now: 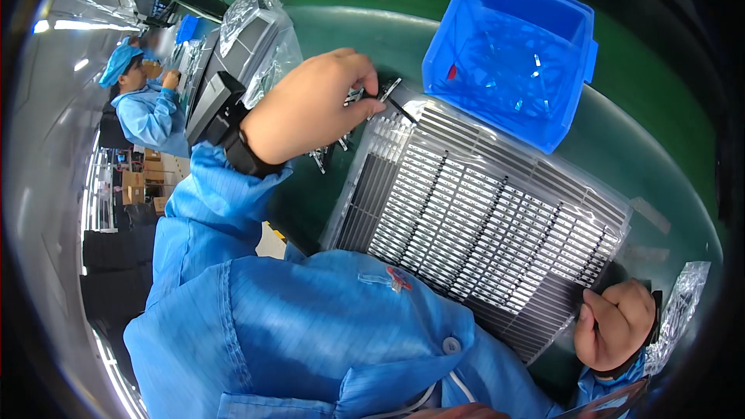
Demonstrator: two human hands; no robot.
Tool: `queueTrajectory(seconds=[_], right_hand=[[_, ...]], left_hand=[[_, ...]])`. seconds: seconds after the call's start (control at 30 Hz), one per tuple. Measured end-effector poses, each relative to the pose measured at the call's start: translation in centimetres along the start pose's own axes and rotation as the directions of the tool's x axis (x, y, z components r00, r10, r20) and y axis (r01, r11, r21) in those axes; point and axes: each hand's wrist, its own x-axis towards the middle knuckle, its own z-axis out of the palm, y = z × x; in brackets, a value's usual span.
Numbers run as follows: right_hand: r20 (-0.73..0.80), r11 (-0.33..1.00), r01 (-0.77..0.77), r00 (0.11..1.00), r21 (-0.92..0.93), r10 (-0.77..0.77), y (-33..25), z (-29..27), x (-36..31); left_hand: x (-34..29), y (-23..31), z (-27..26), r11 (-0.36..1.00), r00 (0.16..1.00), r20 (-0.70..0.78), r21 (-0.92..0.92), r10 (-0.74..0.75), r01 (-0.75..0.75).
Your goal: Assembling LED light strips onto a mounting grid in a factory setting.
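As I seem to sort, my left hand (pixel 320 98) pinches a strip (pixel 392 88); right hand (pixel 619 321) curls, hold unclear; go gently next.

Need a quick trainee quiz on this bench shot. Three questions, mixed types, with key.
1. Multiple choice. What is at the fingertips of the left hand?
A) A roll of tape
B) A slim black-and-white piece
C) A screwdriver

2. Short answer. What colour is the bin beyond the far edge of the tray?

3. True or false. The right hand is inside the bin.

Key
1. B
2. Blue
3. False; it is by the tray's near right corner.
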Motion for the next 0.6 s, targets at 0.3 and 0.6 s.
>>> queueTrajectory(seconds=[0.3,0.6], right_hand=[[-0.009,1.0,-0.01,1.0,0.009,0.01,-0.5,0.1,0.4],[-0.047,1.0,-0.028,0.998,0.001,0.028,-0.6,-0.4,0.1]], left_hand=[[-0.1,1.0,0.9,0.981,0.98,0.025,0.02,-0.196,0.195],[-0.9,0.3,-0.1,0.793,0.974,0.103,-0.567,-0.2,0.223]])
